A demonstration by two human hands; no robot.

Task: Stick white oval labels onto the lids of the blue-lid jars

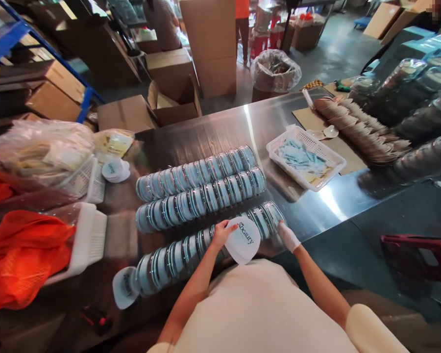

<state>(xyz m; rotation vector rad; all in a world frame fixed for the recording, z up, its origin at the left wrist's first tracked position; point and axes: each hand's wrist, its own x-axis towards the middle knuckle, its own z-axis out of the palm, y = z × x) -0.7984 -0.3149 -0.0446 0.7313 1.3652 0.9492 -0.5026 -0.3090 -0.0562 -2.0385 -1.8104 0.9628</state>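
My left hand [222, 234] is closed on a small stack of white rounded cards [244, 239] printed "beauty", held above the nearest row of round clear containers [176, 257]. At that row's right end, my right hand [288, 237], in a white glove, has its fingers curled against the last round container [274, 215]; its fingertips are partly hidden. The containers lie on their sides, pressed face to face, with white and pale blue inside. More "beauty" cards [125, 289] lean on the row's left end. Two similar rows [194, 174] lie behind, parallel to it.
On the metal table [220, 130], a white basket [305, 157] of pale blue packets sits right, near stacked brown pieces [363, 130]. Left are more round cards [115, 169], white baskets [95, 235] and orange cloth [29, 255]. Cardboard boxes [174, 98] and people [163, 24] are beyond.
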